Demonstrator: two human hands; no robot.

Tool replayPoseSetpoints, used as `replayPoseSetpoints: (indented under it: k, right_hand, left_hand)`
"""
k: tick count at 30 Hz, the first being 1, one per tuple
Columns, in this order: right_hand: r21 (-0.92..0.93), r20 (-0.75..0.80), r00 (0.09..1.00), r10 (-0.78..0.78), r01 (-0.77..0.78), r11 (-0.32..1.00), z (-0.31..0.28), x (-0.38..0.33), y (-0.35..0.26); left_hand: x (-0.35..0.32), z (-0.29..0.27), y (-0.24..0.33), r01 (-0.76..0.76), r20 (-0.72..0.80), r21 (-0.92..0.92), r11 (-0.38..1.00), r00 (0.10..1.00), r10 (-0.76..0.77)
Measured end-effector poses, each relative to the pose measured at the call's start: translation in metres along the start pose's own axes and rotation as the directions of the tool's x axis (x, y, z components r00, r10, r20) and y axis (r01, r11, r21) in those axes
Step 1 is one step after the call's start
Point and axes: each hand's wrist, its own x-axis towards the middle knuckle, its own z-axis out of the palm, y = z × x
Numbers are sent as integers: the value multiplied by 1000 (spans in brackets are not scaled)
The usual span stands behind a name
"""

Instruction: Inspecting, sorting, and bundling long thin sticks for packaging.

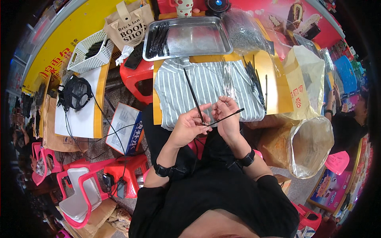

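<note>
My left hand (188, 126) pinches a thin black jointed rod (193, 92) near its bend. One arm of the rod points away over the striped cloth; the other slants right across my right palm. My right hand (227, 117) is raised beside it, its fingertips drawn together; whatever they hold is too small to make out. Beneath both hands lies a grey-and-white striped cloth (174, 85). Clear thin strips (229, 79) rest on the cloth, and several black rods (254, 81) lie at its right side.
Beyond the cloth is a metal tray (198, 35) with black rods at its left end. A white basket (81, 59) and black coiled-cable headgear (75, 93) are at left. A lined paper bag (278, 146) stands open at right. Red stools (129, 168) and trailing cables lie around.
</note>
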Motion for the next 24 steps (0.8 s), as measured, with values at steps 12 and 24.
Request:
replayPoseSetpoints:
  k: [12, 24]
  right_hand:
    - [-243, 135, 953, -271, 297, 923, -3, 4, -31]
    - [-665, 355, 915, 191, 104, 740, 11, 6, -128]
  left_hand:
    - [4, -4, -6, -41, -81, 88, 995, 996, 49]
    - [-1, -15, -7, 23, -184, 376, 926, 982, 50]
